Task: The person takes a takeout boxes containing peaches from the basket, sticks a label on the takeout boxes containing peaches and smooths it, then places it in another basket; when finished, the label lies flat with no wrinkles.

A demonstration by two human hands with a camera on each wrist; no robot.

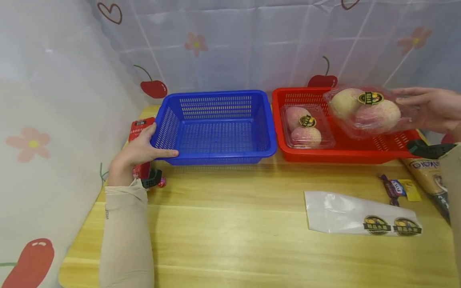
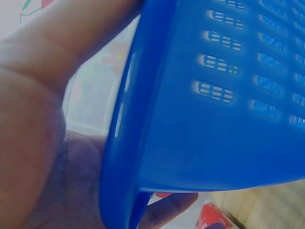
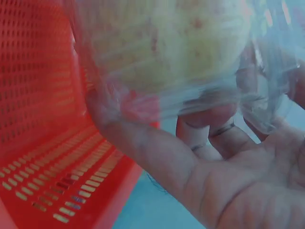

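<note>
A clear plastic box of peaches (image 1: pixel 374 108) hangs tilted over the red basket (image 1: pixel 345 157), and my right hand (image 1: pixel 432 108) grips its right end. The right wrist view shows that hand's fingers (image 3: pixel 143 148) bent around the box's underside. In the red basket's left part lies a second clear box with two peaches (image 1: pixel 306 138). My left hand (image 1: pixel 140 148) holds the blue basket (image 1: pixel 216 155) at its front left corner, thumb along the front rim. The left wrist view has the blue rim (image 2: pixel 119 138) between thumb and fingers. Nothing lies inside the blue basket.
A red packet (image 1: pixel 142 170) stands beside my left wrist, with a small wrapped candy (image 1: pixel 162 182) near it. A white plastic bag with labels (image 1: pixel 345 212) lies on the wooden table (image 1: pixel 230 240). Small wrapped snacks (image 1: pixel 397 188) and a brown bag (image 1: pixel 428 176) sit at the right.
</note>
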